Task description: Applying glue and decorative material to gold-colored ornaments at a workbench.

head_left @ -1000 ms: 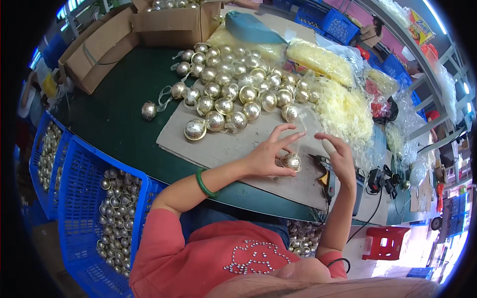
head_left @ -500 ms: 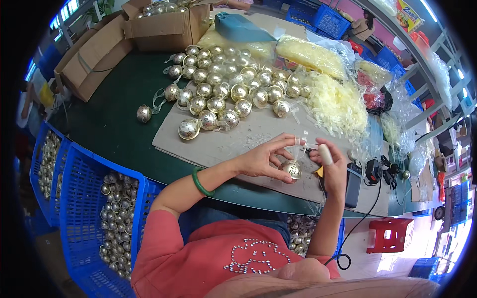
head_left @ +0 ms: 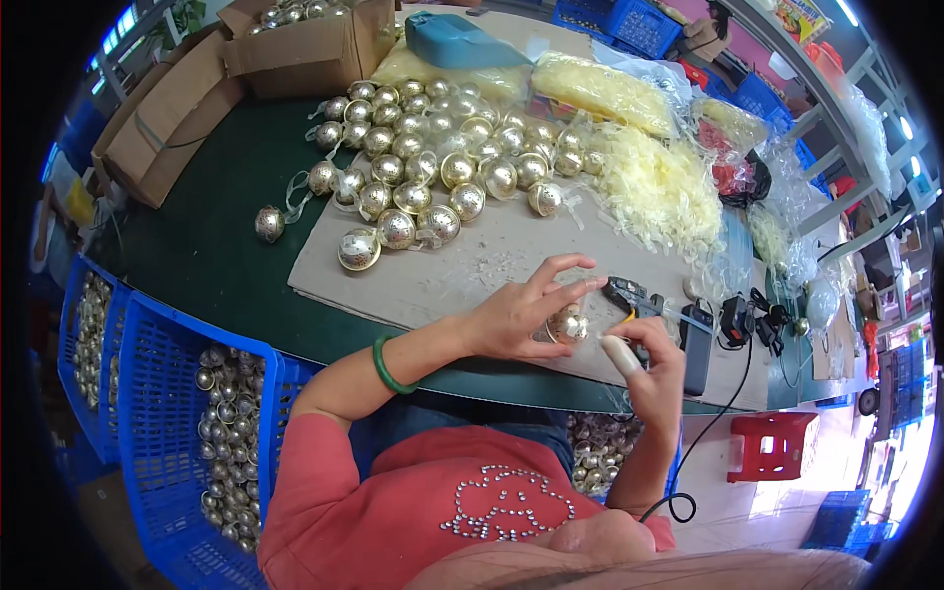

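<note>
My left hand [head_left: 516,313] curls round a silvery-gold ball ornament [head_left: 567,325] above the cardboard sheet, its index finger stretched out past the ball. Just to the right, my right hand [head_left: 651,372] is closed, with a white finger cover on one digit. Its fingertips come near the ball, but whatever they pinch is too small to make out. A black hand tool [head_left: 629,292] with a yellow-orange part lies behind my right fingers. Beyond my hands sits a heap of similar ball ornaments [head_left: 457,169], several with clear ribbon loops.
Pale yellow ribbon pieces [head_left: 659,187] are piled right of the ornaments. A dark box-shaped device [head_left: 696,349] and a black cable stand by my right hand. Cardboard boxes [head_left: 295,59] rest at the far left. A blue crate [head_left: 162,413] of ornaments stands at lower left.
The ribbon loop that stood up between my hands no longer shows there. My right hand has dropped and its fingers have curled in, leaving the black tool behind it in sight.
</note>
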Demonstrator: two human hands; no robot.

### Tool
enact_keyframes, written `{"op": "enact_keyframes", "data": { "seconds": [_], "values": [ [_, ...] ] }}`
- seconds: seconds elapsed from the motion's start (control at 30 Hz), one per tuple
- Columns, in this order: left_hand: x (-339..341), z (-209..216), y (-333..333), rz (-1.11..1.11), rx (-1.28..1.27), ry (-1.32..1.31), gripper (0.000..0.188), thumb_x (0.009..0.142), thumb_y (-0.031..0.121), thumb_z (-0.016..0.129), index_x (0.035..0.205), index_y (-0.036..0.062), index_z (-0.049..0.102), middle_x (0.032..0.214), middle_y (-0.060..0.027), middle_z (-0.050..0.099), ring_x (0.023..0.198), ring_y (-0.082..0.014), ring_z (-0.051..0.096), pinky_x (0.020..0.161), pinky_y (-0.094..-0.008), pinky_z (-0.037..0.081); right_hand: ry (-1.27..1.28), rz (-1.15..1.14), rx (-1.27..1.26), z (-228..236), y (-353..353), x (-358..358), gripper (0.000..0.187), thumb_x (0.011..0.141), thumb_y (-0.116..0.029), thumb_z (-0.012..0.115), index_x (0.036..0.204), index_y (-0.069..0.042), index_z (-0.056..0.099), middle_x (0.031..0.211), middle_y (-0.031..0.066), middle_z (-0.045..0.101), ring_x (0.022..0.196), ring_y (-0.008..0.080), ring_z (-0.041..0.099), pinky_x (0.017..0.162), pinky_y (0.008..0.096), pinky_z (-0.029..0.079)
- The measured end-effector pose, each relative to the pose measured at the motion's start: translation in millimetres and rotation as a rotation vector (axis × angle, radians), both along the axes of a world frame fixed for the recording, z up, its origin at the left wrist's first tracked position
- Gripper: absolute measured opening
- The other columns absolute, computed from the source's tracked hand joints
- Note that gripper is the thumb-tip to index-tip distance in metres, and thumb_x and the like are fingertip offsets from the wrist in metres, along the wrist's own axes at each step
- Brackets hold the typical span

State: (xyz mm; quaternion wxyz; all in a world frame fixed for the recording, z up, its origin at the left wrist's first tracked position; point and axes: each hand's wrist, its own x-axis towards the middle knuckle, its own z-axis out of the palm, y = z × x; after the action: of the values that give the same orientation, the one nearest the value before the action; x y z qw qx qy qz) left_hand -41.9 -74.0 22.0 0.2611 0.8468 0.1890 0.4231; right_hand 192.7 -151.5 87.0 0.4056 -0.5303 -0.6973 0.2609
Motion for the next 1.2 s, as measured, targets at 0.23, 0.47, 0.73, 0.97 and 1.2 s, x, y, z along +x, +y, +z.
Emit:
{"op": "enact_keyframes", "data": {
  "seconds": [0.23, 0.47, 0.73, 0.97, 1.2],
  "values": [
    [2.3, -5.2, 0.0, -0.005, 0.007, 0.005, 0.094, 0.081, 0.023, 0.09, 0.161, 0.0105, 0.043, 0.16, -0.0174, 0.036, 0.108, -0.0287, 0.072, 0.088, -0.0399, 0.062, -0.103, -0.059, 0.151, -29.1, 9.6, -17.7, 0.013, 0.084, -0.006, 0.081, 0.096, -0.003, 0.077, 0.089, 0.0062, 0.069, 0.083, 0.0195, 0.057, 0.078, 0.0311, 0.047],
    [1.5, -2.9, -4.0, 0.025, 0.031, 0.065, 0.093, 0.08, 0.023, 0.091, 0.159, 0.0093, 0.044, 0.157, -0.0182, 0.041, 0.112, -0.0301, 0.071, 0.087, -0.0399, 0.063, -0.214, -0.144, 0.267, -44.3, 12.0, -21.3, 0.019, 0.086, -0.007, 0.08, 0.104, -0.004, 0.077, 0.094, 0.0067, 0.071, 0.087, 0.0196, 0.06, 0.079, 0.0327, 0.049],
    [18.4, -15.3, -8.3, -0.069, 0.097, -0.142, 0.088, 0.079, 0.02, 0.092, 0.151, 0.0118, 0.043, 0.157, -0.0191, 0.043, 0.123, -0.0378, 0.066, 0.093, -0.0425, 0.063, 0.584, 0.012, -0.281, -45.0, -9.3, -13.4, 0.083, 0.084, -0.008, 0.086, 0.157, -0.005, 0.046, 0.126, 0.0125, 0.07, 0.116, 0.0185, 0.065, 0.095, 0.0342, 0.055],
    [14.4, -20.3, 7.1, -0.129, 0.459, -0.005, 0.061, 0.086, 0.024, 0.082, 0.135, 0.0069, 0.05, 0.161, -0.0217, 0.042, 0.144, -0.0438, 0.048, 0.121, -0.0583, 0.04, 0.334, -0.286, -0.502, -59.8, -121.8, 97.2, 0.102, 0.075, -0.01, 0.091, 0.162, -0.008, 0.038, 0.138, 0.0163, 0.065, 0.118, 0.025, 0.067, 0.099, 0.038, 0.054],
    [-7.0, -20.0, 156.3, 0.645, 0.473, 0.674, 0.079, 0.087, 0.022, 0.079, 0.156, 0.0072, 0.044, 0.152, -0.0132, 0.056, 0.148, -0.0317, 0.045, 0.127, -0.0581, 0.023, -0.044, -0.523, -0.179, -64.3, -136.7, 68.7, 0.096, 0.08, -0.021, 0.091, 0.161, -0.008, 0.043, 0.146, 0.0178, 0.059, 0.137, 0.0315, 0.054, 0.114, 0.043, 0.04]
  ]
}}
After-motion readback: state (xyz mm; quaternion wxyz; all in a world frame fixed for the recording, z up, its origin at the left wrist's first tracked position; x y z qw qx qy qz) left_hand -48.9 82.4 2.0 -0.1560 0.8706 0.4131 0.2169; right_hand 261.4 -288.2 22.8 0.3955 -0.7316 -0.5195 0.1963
